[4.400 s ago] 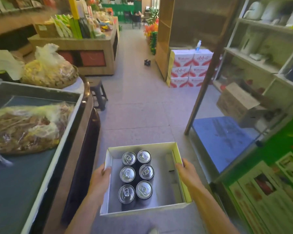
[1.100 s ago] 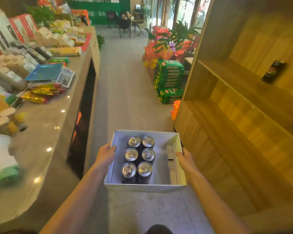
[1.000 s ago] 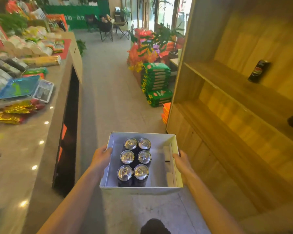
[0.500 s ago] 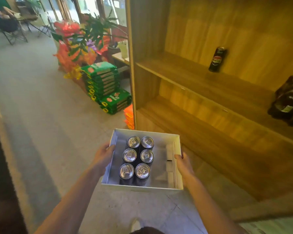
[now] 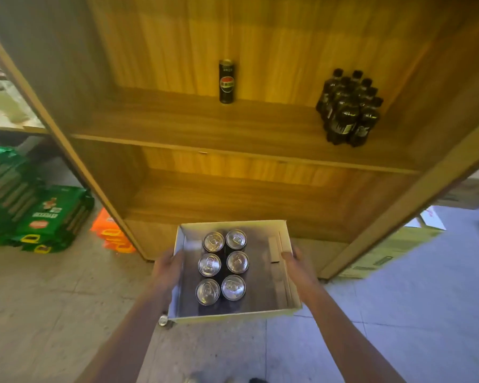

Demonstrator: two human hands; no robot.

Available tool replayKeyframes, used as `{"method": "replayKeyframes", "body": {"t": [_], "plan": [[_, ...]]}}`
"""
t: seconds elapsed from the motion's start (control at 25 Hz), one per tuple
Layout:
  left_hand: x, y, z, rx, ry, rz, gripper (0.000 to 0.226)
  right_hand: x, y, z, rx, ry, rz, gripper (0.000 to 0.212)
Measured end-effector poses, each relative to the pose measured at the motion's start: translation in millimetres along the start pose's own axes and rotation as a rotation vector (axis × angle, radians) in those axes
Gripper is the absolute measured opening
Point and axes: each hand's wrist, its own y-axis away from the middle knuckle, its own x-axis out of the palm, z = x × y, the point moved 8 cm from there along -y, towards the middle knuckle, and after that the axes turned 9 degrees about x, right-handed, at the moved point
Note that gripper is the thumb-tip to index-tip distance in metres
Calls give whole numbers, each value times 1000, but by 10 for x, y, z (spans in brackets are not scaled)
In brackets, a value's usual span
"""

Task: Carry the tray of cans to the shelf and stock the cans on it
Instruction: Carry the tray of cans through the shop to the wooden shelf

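Observation:
A white cardboard tray (image 5: 263,283) hangs in front of me, held level at both sides. My left hand (image 5: 168,269) grips its left wall and my right hand (image 5: 295,262) grips its right wall. Several dark cans with silver tops (image 5: 222,266) stand in two columns in the tray's left half. Straight ahead is the wooden shelf unit (image 5: 205,125). One dark can (image 5: 226,81) stands alone on its upper board. The lower board (image 5: 233,200) is bare.
A shrink-wrapped pack of dark bottles (image 5: 349,109) sits at the right of the upper board. Green packs (image 5: 39,217) and orange packs (image 5: 109,233) are stacked on the floor to the left. A cardboard box (image 5: 393,250) lies at the right.
I walked down the aisle with the tray and turned right; the shelf unit, off to the side before, now faces me squarely. Both hands keep their grip on the tray.

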Motion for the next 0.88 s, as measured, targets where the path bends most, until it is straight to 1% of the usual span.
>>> {"method": "replayKeyframes", "body": {"t": [0.08,0.2,0.36,0.48,0.56,0.72,0.88], "plan": [[40,-151,88,-11,-33,61,23,27,14,-77,14,-6,-25,29],[122,-310,269,-8,-59,109,18,114,-40,-273,26,-11,-46,33],[259,-510,781,-16,-120,156,24,300,-400,-816,90,-10,-79,28],[418,-805,1477,-35,-187,145,22,527,-888,-1427,78,15,-66,25],[583,-1072,2028,-15,-220,147,22,691,-1250,-1955,97,11,-90,22],[982,-1669,3366,25,-256,169,23,1130,-2127,-3130,122,-6,-116,28],[1371,-2237,4782,3,-208,183,26,1581,-3081,-4316,122,-23,-137,30]]}}
